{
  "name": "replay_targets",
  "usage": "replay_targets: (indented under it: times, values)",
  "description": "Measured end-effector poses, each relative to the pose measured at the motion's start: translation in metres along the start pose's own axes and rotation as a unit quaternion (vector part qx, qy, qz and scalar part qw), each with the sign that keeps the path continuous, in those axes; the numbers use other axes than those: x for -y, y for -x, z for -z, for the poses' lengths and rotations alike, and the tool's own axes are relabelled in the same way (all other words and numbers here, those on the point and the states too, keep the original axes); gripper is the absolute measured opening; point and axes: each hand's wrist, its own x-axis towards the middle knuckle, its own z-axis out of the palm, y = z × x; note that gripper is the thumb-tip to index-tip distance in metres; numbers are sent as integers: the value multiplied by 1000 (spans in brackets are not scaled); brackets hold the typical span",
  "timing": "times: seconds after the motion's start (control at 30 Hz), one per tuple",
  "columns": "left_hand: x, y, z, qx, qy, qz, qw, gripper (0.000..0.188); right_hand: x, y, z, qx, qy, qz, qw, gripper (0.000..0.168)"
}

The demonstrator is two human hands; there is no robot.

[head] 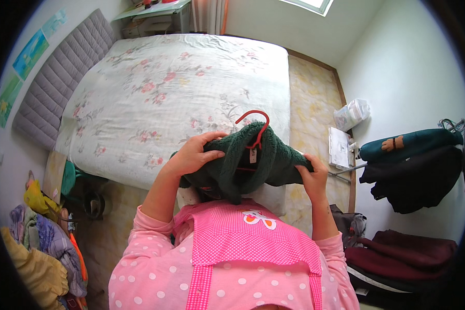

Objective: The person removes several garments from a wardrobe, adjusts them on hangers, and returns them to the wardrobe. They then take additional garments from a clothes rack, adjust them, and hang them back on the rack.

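A dark green fleece garment (271, 162) with a thick collar hangs in front of my chest. The red hook of a clothes hanger (261, 116) rises out of its neck opening, and a small light label (253, 155) shows inside the collar. My left hand (199, 151) grips one shoulder of the garment, thumb on the near side. On the opposite shoulder, my right hand (313, 172) pinches the fabric. The lower part of the garment is hidden by the pink checked apron (252, 232) I wear.
Beyond my hands lies a bed (139, 104) with a floral sheet and grey padded headboard (66, 81). Hung clothes (414, 170) are on a rack at right, above folded maroon fabric (403, 252). Piled clothes (42, 240) are at left. A plastic container (352, 114) stands by the wall.
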Motion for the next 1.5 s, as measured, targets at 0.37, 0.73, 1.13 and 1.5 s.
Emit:
replay_targets:
  times: [0.37,0.73,1.13,1.5]
  values:
    - [27,3,2,-89,-303,-84,945,38,22,27,22,-13,-91,-61,994,30]
    - [-39,-8,12,-351,-290,-438,775,35,121,24,93,289,-97,5,953,45]
    - [-22,-44,-17,-287,-242,-422,825,36,84,48,42,371,-222,-95,897,48]
    - [-26,-82,-103,-249,-140,-283,916,48,50,95,37,100,-536,-315,777,58]
